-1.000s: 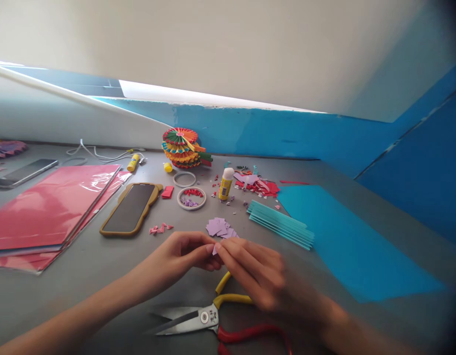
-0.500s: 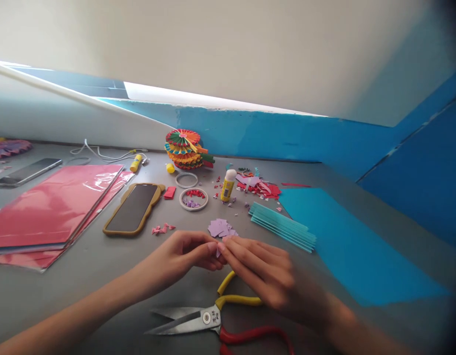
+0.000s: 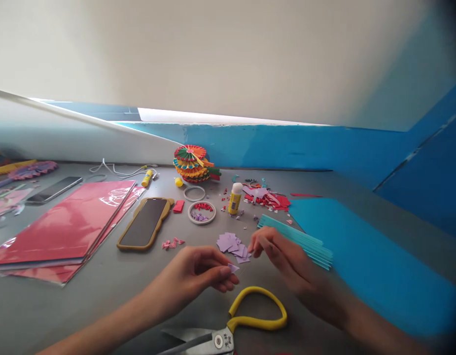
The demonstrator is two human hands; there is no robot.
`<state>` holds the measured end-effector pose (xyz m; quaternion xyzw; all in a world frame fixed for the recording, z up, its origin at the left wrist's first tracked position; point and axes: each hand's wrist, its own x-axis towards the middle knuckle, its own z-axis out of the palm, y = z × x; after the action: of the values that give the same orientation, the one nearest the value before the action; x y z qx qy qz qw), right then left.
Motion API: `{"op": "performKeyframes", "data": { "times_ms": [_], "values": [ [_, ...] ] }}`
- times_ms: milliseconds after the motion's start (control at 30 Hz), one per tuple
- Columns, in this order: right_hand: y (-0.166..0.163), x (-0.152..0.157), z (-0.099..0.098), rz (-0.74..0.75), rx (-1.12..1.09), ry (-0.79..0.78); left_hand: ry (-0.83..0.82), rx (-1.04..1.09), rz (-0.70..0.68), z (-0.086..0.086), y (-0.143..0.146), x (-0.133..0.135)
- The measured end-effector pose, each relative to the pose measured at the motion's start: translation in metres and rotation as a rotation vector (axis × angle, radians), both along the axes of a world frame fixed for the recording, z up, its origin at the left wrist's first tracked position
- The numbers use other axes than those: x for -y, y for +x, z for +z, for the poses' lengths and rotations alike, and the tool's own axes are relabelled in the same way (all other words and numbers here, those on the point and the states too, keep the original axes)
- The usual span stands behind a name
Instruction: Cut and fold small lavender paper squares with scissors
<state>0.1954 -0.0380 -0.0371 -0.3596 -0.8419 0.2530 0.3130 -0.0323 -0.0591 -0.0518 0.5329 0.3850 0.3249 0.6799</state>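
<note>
a small, pointed lilac paper piece (image 3: 233, 267) sits at the fingertips of my left hand (image 3: 209, 268), its tip poking out past my thumb, just nearer me than the pile of lilac paper squares (image 3: 228, 242). i pinch it between thumb and forefinger, the other fingers curled loosely. my right hand (image 3: 281, 251) is apart from it, fingers bent and close together at the pile's right edge; i cannot tell whether they touch a square or grip anything. the squares are thin, flat and matte, overlapping at odd angles. on my near side lie scissors (image 3: 224, 339) with metal blades and a smooth, looped yellow handle. narrow turquoise strips (image 3: 305, 240) lie layered beside my right hand, next to a smooth blue sheet (image 3: 364, 256).
</note>
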Motion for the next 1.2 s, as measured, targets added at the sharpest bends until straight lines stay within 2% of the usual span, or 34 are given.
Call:
{"op": "performKeyframes", "data": {
  "times_ms": [67, 133, 367, 567, 733, 900, 1000, 1200],
  "values": [
    [-0.007, 0.004, 0.004, 0.005, 0.058, -0.107, 0.005, 0.021, 0.001, -0.001, 0.002, 0.001],
    [-0.014, 0.010, 0.003, 0.049, 0.105, -0.145, 0.006, 0.035, -0.005, -0.002, 0.003, 0.003],
    [-0.025, 0.019, -0.015, 0.116, 0.063, -0.058, -0.025, 0.066, -0.046, -0.001, 0.006, 0.005],
    [-0.023, 0.022, -0.013, 0.099, 0.053, -0.087, -0.029, 0.060, -0.077, -0.002, 0.007, 0.006],
    [-0.022, 0.019, -0.011, 0.082, 0.044, -0.096, 0.050, -0.040, -0.107, -0.002, 0.007, 0.009],
    [-0.022, 0.018, -0.013, 0.091, -0.045, -0.166, 0.158, -0.075, -0.032, 0.001, 0.007, 0.006],
    [-0.021, 0.020, -0.009, 0.093, -0.062, -0.161, 0.214, -0.120, -0.026, 0.002, 0.005, 0.004],
    [-0.014, 0.020, 0.010, 0.124, 0.076, -0.212, 0.289, -0.234, -0.116, 0.010, 0.003, 0.006]
  ]
}}
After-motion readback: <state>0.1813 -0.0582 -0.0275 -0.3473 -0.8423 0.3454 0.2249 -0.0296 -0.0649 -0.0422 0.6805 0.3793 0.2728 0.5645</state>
